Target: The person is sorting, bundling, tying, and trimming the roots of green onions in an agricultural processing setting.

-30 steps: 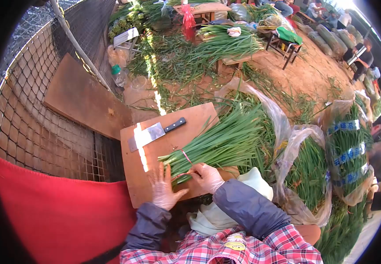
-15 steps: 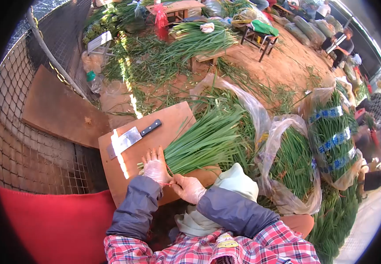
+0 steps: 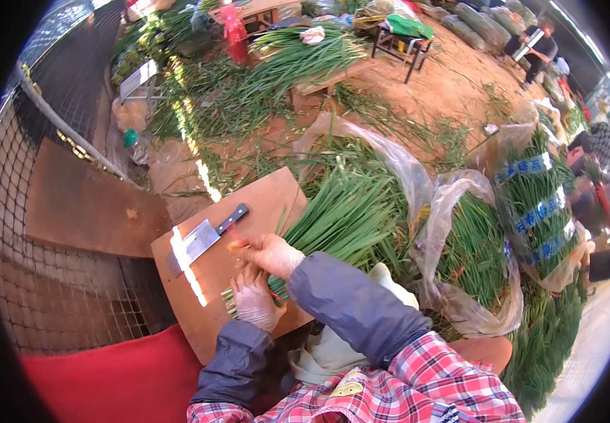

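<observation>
A bundle of long, flat, chive-like greens lies across a brown board, its pale cut ends toward the lower left. My left hand, in a thin clear glove, is closed round the stem end. Above it my right hand, gloved too, crosses over the stems with pinched fingers. A blurred red strand shows at those fingertips, and a bit of red shows by the left hand. Beyond the hands, a cleaver with a black handle rests flat on the board.
Clear plastic bags of greens stand at the right, near a wrapped bundle with blue print. A wire mesh fence and red cloth are at the left. Farther back are a greens-laden bench, a stool and a seated person.
My right hand has lifted from beside the left wrist to above the stems, carrying the red strand. My left hand has gone from flat and spread to curled round the stems.
</observation>
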A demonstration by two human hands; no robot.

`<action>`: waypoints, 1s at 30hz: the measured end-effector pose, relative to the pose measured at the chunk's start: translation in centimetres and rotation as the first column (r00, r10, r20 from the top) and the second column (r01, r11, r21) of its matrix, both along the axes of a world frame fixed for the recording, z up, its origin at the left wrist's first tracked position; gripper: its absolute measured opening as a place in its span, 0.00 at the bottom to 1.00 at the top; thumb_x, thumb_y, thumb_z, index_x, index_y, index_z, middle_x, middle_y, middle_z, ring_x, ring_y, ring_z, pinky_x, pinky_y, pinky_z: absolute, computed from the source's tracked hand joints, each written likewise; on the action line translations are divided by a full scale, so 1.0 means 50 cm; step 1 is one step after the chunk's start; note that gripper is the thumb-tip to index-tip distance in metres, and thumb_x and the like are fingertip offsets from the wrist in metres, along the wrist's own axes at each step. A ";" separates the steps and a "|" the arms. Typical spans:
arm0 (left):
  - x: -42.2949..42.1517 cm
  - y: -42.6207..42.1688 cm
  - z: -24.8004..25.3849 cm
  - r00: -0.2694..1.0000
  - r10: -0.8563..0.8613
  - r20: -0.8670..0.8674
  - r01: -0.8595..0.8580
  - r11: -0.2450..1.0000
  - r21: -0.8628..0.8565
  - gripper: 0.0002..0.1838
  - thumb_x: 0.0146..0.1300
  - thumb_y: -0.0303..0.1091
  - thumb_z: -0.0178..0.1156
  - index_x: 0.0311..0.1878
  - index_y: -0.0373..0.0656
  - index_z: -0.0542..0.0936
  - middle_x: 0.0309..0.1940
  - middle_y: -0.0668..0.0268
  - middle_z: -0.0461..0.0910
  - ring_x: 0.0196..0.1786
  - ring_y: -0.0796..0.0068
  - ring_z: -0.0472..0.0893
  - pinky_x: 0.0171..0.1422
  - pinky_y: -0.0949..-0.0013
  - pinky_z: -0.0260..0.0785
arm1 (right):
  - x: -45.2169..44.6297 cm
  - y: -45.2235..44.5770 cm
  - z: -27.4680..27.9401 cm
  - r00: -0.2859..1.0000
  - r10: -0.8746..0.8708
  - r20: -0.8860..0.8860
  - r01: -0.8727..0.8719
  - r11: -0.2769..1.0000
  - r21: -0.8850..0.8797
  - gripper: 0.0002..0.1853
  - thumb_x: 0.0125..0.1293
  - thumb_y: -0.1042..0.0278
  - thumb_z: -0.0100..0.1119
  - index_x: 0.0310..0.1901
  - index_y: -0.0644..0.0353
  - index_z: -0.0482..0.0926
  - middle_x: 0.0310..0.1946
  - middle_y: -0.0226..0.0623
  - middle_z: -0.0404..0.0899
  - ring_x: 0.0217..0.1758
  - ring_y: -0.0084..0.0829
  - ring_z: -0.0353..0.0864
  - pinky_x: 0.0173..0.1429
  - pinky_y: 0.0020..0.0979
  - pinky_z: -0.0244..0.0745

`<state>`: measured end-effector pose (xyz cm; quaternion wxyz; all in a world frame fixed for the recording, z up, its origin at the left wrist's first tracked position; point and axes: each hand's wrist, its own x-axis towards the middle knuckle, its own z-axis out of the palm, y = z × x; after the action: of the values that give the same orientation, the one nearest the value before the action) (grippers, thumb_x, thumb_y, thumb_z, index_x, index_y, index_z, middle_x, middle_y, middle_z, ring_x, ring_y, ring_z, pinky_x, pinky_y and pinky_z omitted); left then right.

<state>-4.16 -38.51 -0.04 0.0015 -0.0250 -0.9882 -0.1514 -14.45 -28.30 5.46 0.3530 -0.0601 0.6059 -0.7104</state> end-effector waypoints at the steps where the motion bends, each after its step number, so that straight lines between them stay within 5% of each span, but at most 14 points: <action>1: 0.001 -0.008 -0.005 0.999 -0.041 0.008 0.041 0.999 0.030 0.45 0.31 0.43 0.71 0.56 0.36 0.64 0.55 0.51 0.66 0.59 0.52 0.65 0.66 0.42 0.51 | 0.004 0.039 0.022 0.971 0.164 -0.174 -0.162 0.986 0.021 0.22 0.62 0.66 0.56 0.56 0.65 0.70 0.35 0.36 0.79 0.26 0.23 0.76 0.31 0.25 0.75; 2: 0.004 -0.008 -0.010 1.000 0.004 -0.001 -0.004 1.000 -0.003 0.46 0.31 0.42 0.71 0.56 0.32 0.63 0.54 0.48 0.66 0.57 0.50 0.66 0.65 0.43 0.53 | 0.009 0.091 0.046 0.885 0.218 -0.412 -0.130 0.964 0.230 0.26 0.61 0.66 0.58 0.61 0.59 0.67 0.40 0.36 0.81 0.32 0.22 0.79 0.40 0.25 0.77; 5: 0.006 -0.003 -0.001 0.999 -0.005 -0.037 0.004 1.000 -0.006 0.48 0.30 0.42 0.72 0.57 0.30 0.63 0.53 0.47 0.67 0.57 0.49 0.66 0.64 0.45 0.55 | 0.036 0.292 0.079 0.945 -0.035 -0.325 0.148 0.933 0.327 0.11 0.60 0.66 0.59 0.40 0.62 0.81 0.32 0.38 0.82 0.36 0.26 0.80 0.45 0.28 0.74; 7: 0.009 0.004 0.005 0.998 -0.014 -0.058 0.011 0.999 -0.047 0.50 0.29 0.42 0.73 0.57 0.29 0.63 0.53 0.47 0.67 0.56 0.49 0.67 0.64 0.47 0.55 | 0.029 0.422 -0.002 0.801 -0.241 -0.548 0.463 0.830 0.312 0.08 0.59 0.69 0.59 0.40 0.59 0.82 0.30 0.38 0.82 0.34 0.26 0.80 0.42 0.26 0.74; 9: 0.004 0.009 0.011 0.998 -0.006 -0.065 0.002 0.998 -0.060 0.50 0.28 0.43 0.73 0.57 0.29 0.63 0.53 0.47 0.67 0.55 0.48 0.68 0.64 0.48 0.56 | 0.006 0.507 0.023 0.823 -0.036 -0.567 0.470 0.604 0.644 0.09 0.58 0.68 0.59 0.40 0.53 0.83 0.33 0.38 0.81 0.37 0.31 0.81 0.43 0.29 0.74; 12: 0.007 0.010 0.011 0.997 -0.024 -0.074 0.020 0.998 -0.054 0.50 0.28 0.42 0.74 0.57 0.30 0.63 0.53 0.47 0.67 0.55 0.47 0.67 0.63 0.48 0.57 | -0.031 0.533 -0.022 0.766 0.332 -0.550 0.439 0.355 0.825 0.09 0.57 0.66 0.58 0.39 0.50 0.83 0.36 0.39 0.80 0.42 0.36 0.80 0.46 0.34 0.74; 16: 0.005 0.013 0.007 0.992 -0.044 -0.115 0.036 0.996 -0.077 0.50 0.27 0.42 0.73 0.57 0.30 0.63 0.53 0.46 0.67 0.54 0.46 0.67 0.62 0.48 0.58 | -0.048 0.479 -0.026 0.641 0.413 -0.648 0.479 0.444 0.757 0.21 0.53 0.63 0.61 0.52 0.45 0.76 0.48 0.37 0.76 0.48 0.40 0.76 0.49 0.38 0.72; 19: 0.003 0.016 0.009 0.992 -0.049 -0.121 0.040 0.996 -0.075 0.50 0.27 0.42 0.73 0.57 0.30 0.63 0.53 0.46 0.67 0.54 0.46 0.67 0.62 0.48 0.58 | -0.074 0.467 -0.068 0.619 0.474 -0.626 0.440 0.451 0.777 0.20 0.53 0.62 0.61 0.50 0.43 0.75 0.49 0.37 0.75 0.48 0.41 0.77 0.47 0.40 0.73; 24: 0.002 0.013 0.000 0.994 -0.043 -0.101 0.035 0.997 -0.074 0.51 0.26 0.42 0.74 0.57 0.30 0.63 0.52 0.45 0.67 0.54 0.45 0.67 0.62 0.47 0.58 | -0.064 0.452 -0.069 0.666 0.569 -0.483 0.359 0.323 0.876 0.12 0.59 0.59 0.55 0.45 0.41 0.79 0.36 0.35 0.80 0.42 0.40 0.80 0.44 0.39 0.74; 27: 0.003 0.018 0.005 0.995 -0.046 -0.092 0.038 0.995 -0.093 0.51 0.26 0.40 0.74 0.57 0.30 0.62 0.51 0.46 0.68 0.54 0.45 0.67 0.60 0.49 0.60 | -0.046 0.447 -0.064 0.735 0.496 -0.463 0.336 0.326 0.883 0.11 0.60 0.58 0.54 0.44 0.44 0.80 0.37 0.35 0.81 0.43 0.39 0.80 0.44 0.40 0.74; 28: 0.003 0.020 0.007 0.994 -0.048 -0.094 0.038 0.994 -0.100 0.51 0.27 0.40 0.74 0.58 0.30 0.61 0.50 0.46 0.68 0.54 0.45 0.68 0.60 0.49 0.60 | -0.038 0.454 -0.091 0.662 0.420 -0.621 0.460 0.427 0.779 0.11 0.60 0.59 0.55 0.42 0.52 0.80 0.31 0.36 0.82 0.33 0.35 0.81 0.37 0.36 0.75; 29: 0.003 0.021 0.006 0.994 -0.050 -0.096 0.041 0.995 -0.093 0.51 0.27 0.40 0.73 0.58 0.30 0.61 0.50 0.45 0.68 0.54 0.45 0.67 0.60 0.49 0.61 | -0.042 0.464 -0.109 0.764 -0.043 -0.644 0.519 0.634 0.574 0.11 0.60 0.60 0.55 0.41 0.54 0.80 0.28 0.36 0.81 0.30 0.33 0.80 0.35 0.35 0.74; 30: 0.004 0.019 0.004 0.994 -0.050 -0.097 0.042 0.995 -0.086 0.51 0.27 0.40 0.73 0.58 0.30 0.61 0.50 0.45 0.67 0.54 0.45 0.67 0.59 0.49 0.61 | -0.047 0.474 -0.125 0.756 -0.474 -0.452 0.631 0.711 0.311 0.12 0.60 0.60 0.56 0.40 0.56 0.80 0.26 0.36 0.81 0.26 0.31 0.79 0.32 0.34 0.74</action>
<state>-3.97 -37.54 0.14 0.0459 -0.0554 -0.9915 -0.1083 -16.79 -4.60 -0.79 0.0142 0.0880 0.7920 -0.6040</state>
